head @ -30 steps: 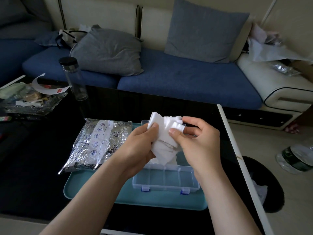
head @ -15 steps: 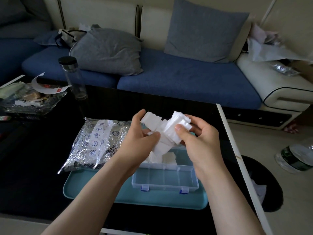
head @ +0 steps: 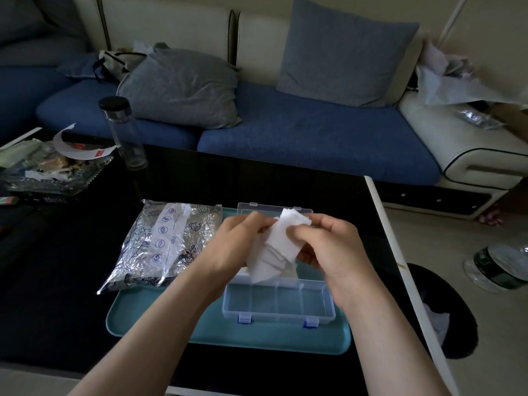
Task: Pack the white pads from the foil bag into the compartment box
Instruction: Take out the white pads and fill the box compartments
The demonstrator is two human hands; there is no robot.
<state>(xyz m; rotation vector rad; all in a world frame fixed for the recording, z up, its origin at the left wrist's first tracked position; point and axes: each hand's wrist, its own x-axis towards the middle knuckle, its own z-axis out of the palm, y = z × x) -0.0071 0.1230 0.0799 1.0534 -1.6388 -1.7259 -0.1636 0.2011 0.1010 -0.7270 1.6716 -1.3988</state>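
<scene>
Bundle of white pads hangs over the open compartment box, pinched by curled fingers of left hand and right hand; foil bag lies beside the box, partly on the teal tray. A small squared stack likely seats best when lowered into one empty cell.

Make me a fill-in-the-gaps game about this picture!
1. The left hand and the right hand both hold the ____ pads.
2. The box is ____, not closed.
3. The foil bag lies to the ____ of the box.
4. The bottle has a ____ cap.

Missing words: white, open, left, black.
</scene>
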